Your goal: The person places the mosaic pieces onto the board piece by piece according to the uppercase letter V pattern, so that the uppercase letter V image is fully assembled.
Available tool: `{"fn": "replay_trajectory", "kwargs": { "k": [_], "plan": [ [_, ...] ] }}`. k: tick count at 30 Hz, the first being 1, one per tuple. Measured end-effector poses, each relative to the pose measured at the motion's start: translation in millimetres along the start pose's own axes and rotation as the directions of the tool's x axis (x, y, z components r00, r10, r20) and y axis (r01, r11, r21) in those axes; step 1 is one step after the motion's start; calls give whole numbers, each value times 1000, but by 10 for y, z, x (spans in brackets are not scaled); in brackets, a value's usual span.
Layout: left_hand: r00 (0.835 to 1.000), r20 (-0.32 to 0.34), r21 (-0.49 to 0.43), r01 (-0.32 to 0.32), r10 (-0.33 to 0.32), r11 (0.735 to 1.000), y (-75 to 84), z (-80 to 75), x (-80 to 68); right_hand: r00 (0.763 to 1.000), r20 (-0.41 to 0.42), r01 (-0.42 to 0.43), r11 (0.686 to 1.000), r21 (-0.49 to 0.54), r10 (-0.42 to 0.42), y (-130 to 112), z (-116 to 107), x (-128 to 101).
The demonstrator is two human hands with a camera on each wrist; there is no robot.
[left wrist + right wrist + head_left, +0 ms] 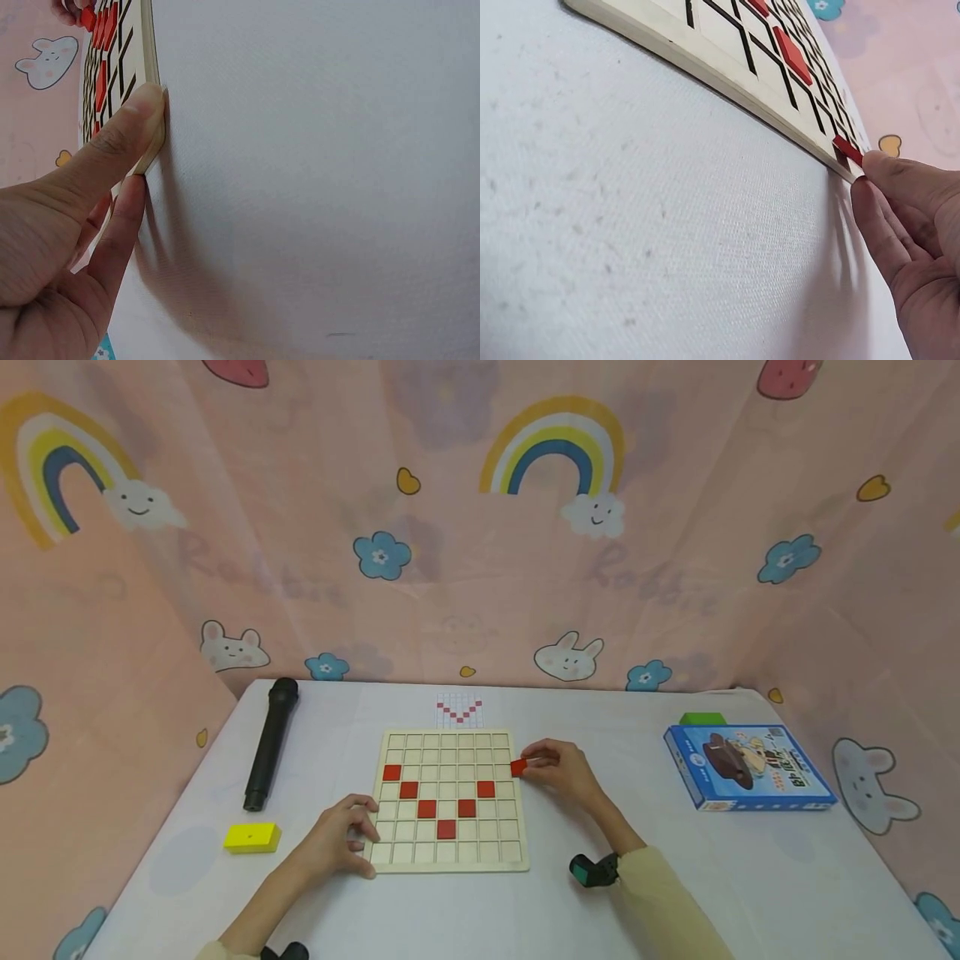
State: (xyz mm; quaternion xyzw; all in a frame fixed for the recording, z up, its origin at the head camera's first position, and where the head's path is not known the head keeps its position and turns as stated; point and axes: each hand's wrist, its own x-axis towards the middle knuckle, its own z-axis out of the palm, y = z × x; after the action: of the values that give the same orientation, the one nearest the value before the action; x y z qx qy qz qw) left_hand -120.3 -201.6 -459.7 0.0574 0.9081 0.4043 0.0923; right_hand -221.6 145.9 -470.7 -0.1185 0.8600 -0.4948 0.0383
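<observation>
A pale square grid board (446,867) lies on the table, with several red square tiles (427,809) set in its cells in a slanted V. At the board's front left corner my left hand (339,837) holds the edges, thumb along the front and fingers on the left side. My right hand (564,770) pinches one more red tile (847,149) between thumb and fingers. That tile is at the board's right edge, tilted over the last column in the right wrist view. Just behind the board lies a small card (460,711) printed with a red V on a grid.
To the left are a black microphone (272,743) and a yellow block (252,838). A blue box (750,768) lies at the right, with a green block (702,718) behind it. A pink patterned cloth (465,585) hangs behind the white table (480,918).
</observation>
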Motion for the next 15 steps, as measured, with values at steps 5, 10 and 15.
{"fn": "replay_trajectory", "kwargs": {
  "k": [5, 10, 15],
  "plan": [
    [1000, -1, 1, 17, -17, 1000, 3, 6, 18, 1000, 12, 27, 999, -18, -27, -21, 45, 12],
    [1000, 3, -3, 13, -13, 1000, 7, -5, 18, 1000, 21, 19, 999, -27, -19, -23, 104, 40],
    [1000, 10, -4, 3, -3, 1000, 13, -12, 10, 1000, 26, 12, 1000, -12, -12, -33, 144, 48]
  ]
}}
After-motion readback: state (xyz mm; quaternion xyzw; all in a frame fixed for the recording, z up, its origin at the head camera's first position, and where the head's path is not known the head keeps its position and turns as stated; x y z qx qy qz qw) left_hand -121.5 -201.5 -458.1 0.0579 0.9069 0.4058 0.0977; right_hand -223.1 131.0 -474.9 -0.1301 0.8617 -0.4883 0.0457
